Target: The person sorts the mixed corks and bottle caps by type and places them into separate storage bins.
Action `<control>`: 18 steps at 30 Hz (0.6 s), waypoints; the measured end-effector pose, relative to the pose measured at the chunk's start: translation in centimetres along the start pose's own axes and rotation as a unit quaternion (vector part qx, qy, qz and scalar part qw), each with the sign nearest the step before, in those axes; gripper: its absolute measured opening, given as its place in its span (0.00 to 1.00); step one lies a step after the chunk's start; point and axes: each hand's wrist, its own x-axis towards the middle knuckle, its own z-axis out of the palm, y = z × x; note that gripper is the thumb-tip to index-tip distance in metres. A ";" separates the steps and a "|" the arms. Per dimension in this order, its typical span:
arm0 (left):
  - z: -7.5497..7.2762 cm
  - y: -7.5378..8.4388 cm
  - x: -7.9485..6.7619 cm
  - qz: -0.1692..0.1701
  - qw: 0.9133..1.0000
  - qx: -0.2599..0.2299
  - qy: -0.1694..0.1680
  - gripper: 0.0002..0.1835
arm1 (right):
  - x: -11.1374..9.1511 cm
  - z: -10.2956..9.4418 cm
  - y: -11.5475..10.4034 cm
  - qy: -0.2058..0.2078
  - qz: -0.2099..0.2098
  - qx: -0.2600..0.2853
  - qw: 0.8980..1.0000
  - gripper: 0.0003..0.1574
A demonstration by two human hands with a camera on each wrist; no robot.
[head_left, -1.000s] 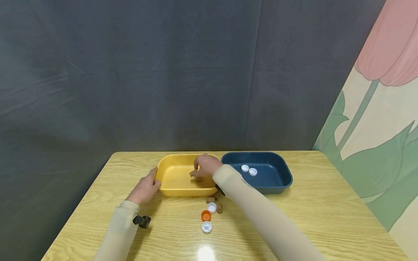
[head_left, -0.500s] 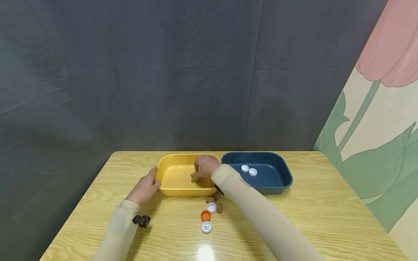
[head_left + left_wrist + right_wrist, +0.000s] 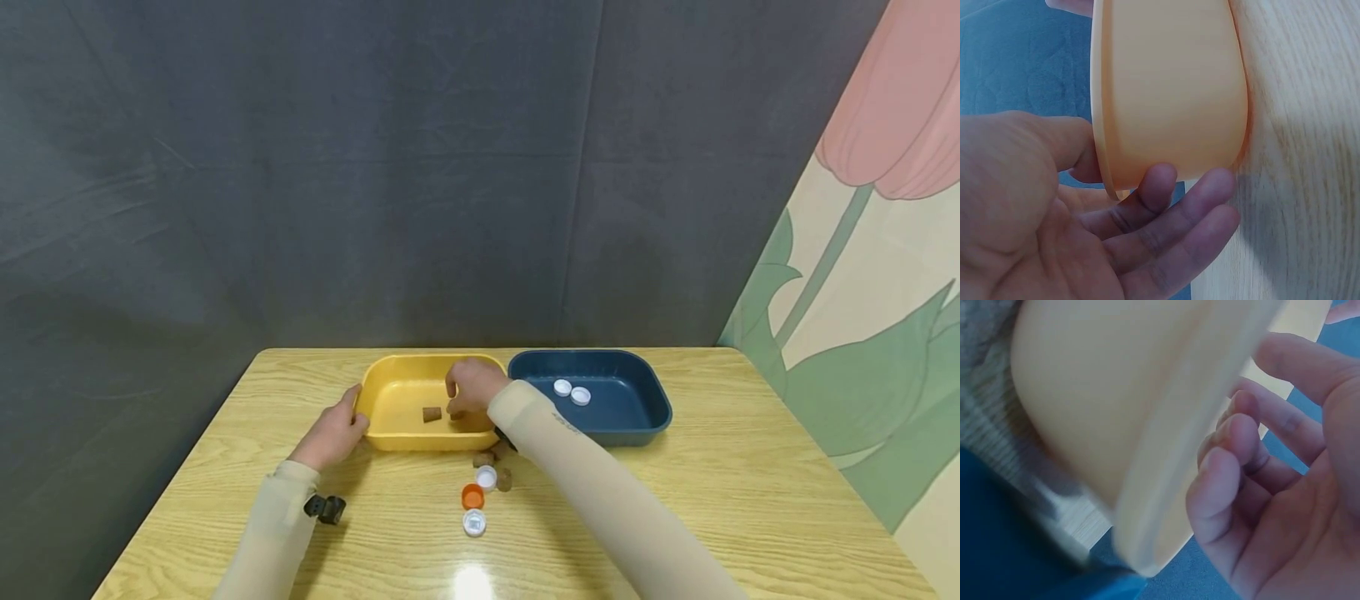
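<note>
My left hand [image 3: 330, 435] grips the left end of the yellow tray [image 3: 408, 442]. In the left wrist view its thumb hooks over the rim while the fingers touch the outer wall. A brown cork [image 3: 432, 414] lies on the tray floor. Just right of it, inside the tray, is my right hand [image 3: 474, 385], its thumb and fingers apart and loosely bent, with nothing seen between them. The right wrist view shows those loosely curled fingers [image 3: 1213, 481] over the rim. Whatever lies beneath the right palm is hidden.
A dark blue tray [image 3: 637, 435] holds two white bottle caps [image 3: 581, 396]. Before the yellow tray, on the wooden table [image 3: 397, 533], lie brown corks [image 3: 504, 480], a white cap [image 3: 486, 477], an orange cap [image 3: 472, 497] and another white cap [image 3: 474, 522]. A dark curtain [image 3: 420, 183] hangs behind.
My right hand has let go of the cork, which now lies on the yellow tray's floor to the left of the fingers. The left hand has stayed in place.
</note>
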 end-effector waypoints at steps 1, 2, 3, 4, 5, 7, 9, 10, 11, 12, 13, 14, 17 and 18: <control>0.0 0.0 0.0 -0.001 1.000 -0.001 0.000 0.35 | -0.1 0.0 0.1 0.001 -0.005 0.008 1.000 0.08; 0.0 -0.1 -0.1 -0.001 1.000 -0.002 0.000 0.35 | -0.2 0.0 0.1 0.001 -0.012 0.017 1.000 0.08; 0.0 -0.1 -0.1 -0.001 1.000 -0.003 0.000 0.35 | -0.3 0.1 0.2 0.002 -0.018 0.023 1.000 0.08; 0.1 -0.1 -0.1 -0.001 1.000 -0.004 0.000 0.36 | -0.4 0.1 0.3 0.005 -0.024 0.028 0.999 0.09; 0.0 -0.1 -0.1 -0.001 1.000 -0.005 0.000 0.36 | -0.5 0.2 0.4 0.010 -0.031 0.032 0.999 0.10; 0.0 -0.2 -0.1 -0.002 1.000 -0.006 0.000 0.36 | -0.8 0.2 0.5 0.020 -0.048 0.042 0.998 0.11; 0.0 -0.2 -0.1 -0.002 1.000 -0.006 0.000 0.36 | -1.3 0.2 0.5 0.029 -0.062 0.054 0.996 0.13; 0.0 -0.2 -0.1 -0.002 1.000 -0.005 0.000 0.36 | -1.6 0.2 0.4 0.033 -0.069 0.061 0.995 0.14; 0.0 -0.2 -0.1 -0.002 1.000 -0.005 0.001 0.36 | -1.9 0.1 0.3 0.036 -0.074 0.070 0.994 0.14; -0.1 -0.2 -0.1 -0.001 1.000 -0.004 0.001 0.36 | -2.2 0.1 0.3 0.039 -0.078 0.080 0.993 0.14; -0.1 -0.2 -0.1 0.000 1.000 -0.004 0.001 0.36 | -2.6 0.1 0.2 0.041 -0.082 0.088 0.992 0.13; -0.1 -0.2 -0.1 0.001 1.000 -0.003 0.002 0.36 | -3.0 0.1 0.1 0.042 -0.086 0.095 0.991 0.13; 0.0 -0.1 0.0 0.002 1.000 -0.003 0.002 0.36 | -4.3 0.1 -0.2 0.046 -0.103 0.115 0.987 0.12; 0.0 -0.1 0.0 0.002 1.000 -0.002 0.002 0.36 | -4.8 0.1 -0.3 0.045 -0.109 0.120 0.986 0.11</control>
